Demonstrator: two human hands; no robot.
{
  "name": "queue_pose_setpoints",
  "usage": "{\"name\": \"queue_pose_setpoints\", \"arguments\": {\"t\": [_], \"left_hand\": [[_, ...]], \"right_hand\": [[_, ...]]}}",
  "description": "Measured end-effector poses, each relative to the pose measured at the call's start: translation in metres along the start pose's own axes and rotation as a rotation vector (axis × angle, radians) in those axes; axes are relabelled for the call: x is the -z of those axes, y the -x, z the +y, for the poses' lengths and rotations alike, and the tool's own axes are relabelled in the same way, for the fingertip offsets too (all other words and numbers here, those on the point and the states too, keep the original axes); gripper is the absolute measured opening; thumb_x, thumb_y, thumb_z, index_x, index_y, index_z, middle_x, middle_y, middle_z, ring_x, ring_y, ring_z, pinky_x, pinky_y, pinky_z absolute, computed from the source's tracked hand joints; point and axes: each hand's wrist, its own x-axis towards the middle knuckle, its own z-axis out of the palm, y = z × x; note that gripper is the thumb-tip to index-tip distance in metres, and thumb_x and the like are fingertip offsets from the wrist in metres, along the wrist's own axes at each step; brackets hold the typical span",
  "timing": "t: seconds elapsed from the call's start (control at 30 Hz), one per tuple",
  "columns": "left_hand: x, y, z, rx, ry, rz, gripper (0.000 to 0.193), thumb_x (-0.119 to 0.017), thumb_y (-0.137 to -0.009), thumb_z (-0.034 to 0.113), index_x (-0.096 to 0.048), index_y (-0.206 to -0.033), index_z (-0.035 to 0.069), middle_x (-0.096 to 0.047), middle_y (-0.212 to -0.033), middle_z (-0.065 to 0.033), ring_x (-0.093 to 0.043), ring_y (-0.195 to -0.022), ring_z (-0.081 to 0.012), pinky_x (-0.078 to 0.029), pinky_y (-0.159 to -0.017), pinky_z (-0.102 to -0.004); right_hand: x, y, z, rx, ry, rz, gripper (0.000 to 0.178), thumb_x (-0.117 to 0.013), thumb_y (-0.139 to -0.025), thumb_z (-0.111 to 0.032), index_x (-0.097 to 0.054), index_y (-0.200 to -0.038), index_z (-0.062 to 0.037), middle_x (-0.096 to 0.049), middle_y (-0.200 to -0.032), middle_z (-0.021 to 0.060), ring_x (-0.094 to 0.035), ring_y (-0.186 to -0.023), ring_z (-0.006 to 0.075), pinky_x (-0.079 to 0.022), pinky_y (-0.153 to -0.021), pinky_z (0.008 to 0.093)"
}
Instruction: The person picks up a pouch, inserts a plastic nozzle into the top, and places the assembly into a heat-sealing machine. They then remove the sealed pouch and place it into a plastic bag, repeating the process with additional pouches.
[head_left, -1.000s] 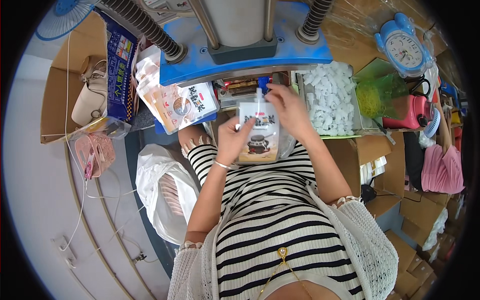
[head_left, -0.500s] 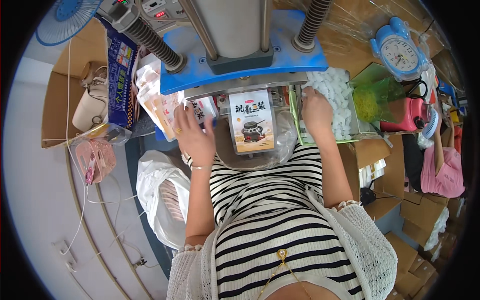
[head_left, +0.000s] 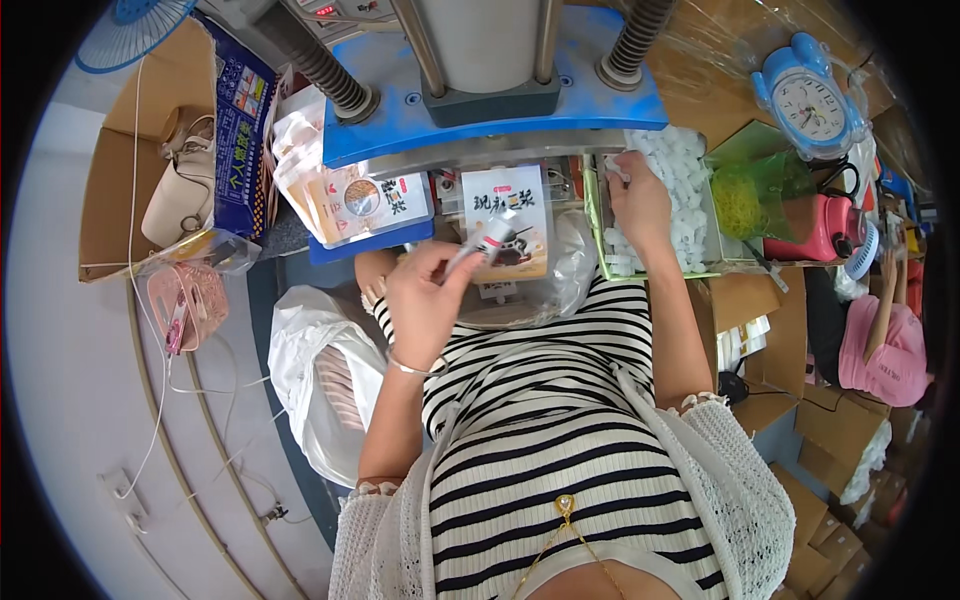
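My left hand (head_left: 430,305) is closed, its fingertips pinching a thin white printed pouch (head_left: 492,238), blurred and tilted nearly edge-on. Behind it, another white-and-orange printed pouch (head_left: 500,190) hangs upright at the front of the press (head_left: 490,115), which has a blue plate. On the right, my right hand (head_left: 642,205) is at the near-left part of a green-rimmed box (head_left: 598,225) filled with small white plastic spouts (head_left: 680,190). Its fingers are closed around one of these spouts (head_left: 618,170). A stack of similar pouches (head_left: 350,205) lies left of the press on a blue tray (head_left: 375,240).
Coil springs (head_left: 340,80) and metal rods flank the press column. Clear plastic (head_left: 575,260) hangs below the pouch. A cardboard box with a beige bag (head_left: 185,200) stands left, a white plastic bag (head_left: 320,370) below. A blue alarm clock (head_left: 808,105) and another person (head_left: 885,340) are at right.
My left hand has moved right and toward me, away from the stack, with a pouch between its fingers. My right hand has shifted slightly and now shows a spout in its fingers.
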Motion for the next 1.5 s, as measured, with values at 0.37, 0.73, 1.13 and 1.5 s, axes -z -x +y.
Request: {"name": "queue_pose_setpoints", "arguments": {"t": [0.37,0.73,1.13,1.5], "left_hand": [[-0.075,0.009,-0.033,0.336,0.524,-0.251,0.025,-0.074,-0.086,0.019,-0.07,-0.093,-0.004,-0.07,-0.077,-0.0064,-0.056,-0.066,-0.0052,-0.047,-0.06,-0.0241],[-0.066,-0.027,-0.052,0.362,0.758,-0.26,0.026,-0.07,-0.091,0.021,-0.071,-0.097,-0.004,-0.069,-0.085,-0.0006,-0.058,-0.073,-0.0041,-0.048,-0.066,-0.0221],[-0.013,-0.04,-0.041,-0.219,-0.668,0.417,0.032,-0.07,-0.086,0.03,-0.067,-0.106,0.005,-0.066,-0.106,-0.0133,-0.065,-0.08,-0.0294,-0.05,-0.07,-0.0361],[0.031,-0.008,-0.035,-0.071,-0.375,0.168,0.02,-0.071,-0.085,0.02,-0.069,-0.096,0.004,-0.065,-0.091,-0.0125,-0.062,-0.077,-0.0273,-0.049,-0.07,-0.0353]], "right_hand": [[0.027,0.012,-0.065,0.503,-0.374,-0.374,0.01,-0.056,-0.094,-0.006,-0.06,-0.1,0.0014,-0.063,-0.099,0.0131,-0.06,-0.091,0.0232,-0.047,-0.082,0.0303],[-0.006,0.017,-0.045,0.032,-0.432,-0.108,0.016,-0.06,-0.09,-0.009,-0.065,-0.103,-0.0026,-0.063,-0.095,0.012,-0.06,-0.087,0.0316,-0.049,-0.078,0.0371],[0.007,-0.017,-0.01,0.333,0.391,0.058,0.015,-0.057,-0.079,-0.003,-0.065,-0.092,-0.0019,-0.063,-0.102,0.0112,-0.057,-0.092,0.031,-0.046,-0.075,0.0423],[0.026,0.025,-0.036,-0.21,-0.712,-0.144,0.017,-0.058,-0.092,-0.005,-0.065,-0.106,-0.0005,-0.065,-0.104,0.0097,-0.063,-0.097,0.0179,-0.048,-0.084,0.0305]]}}
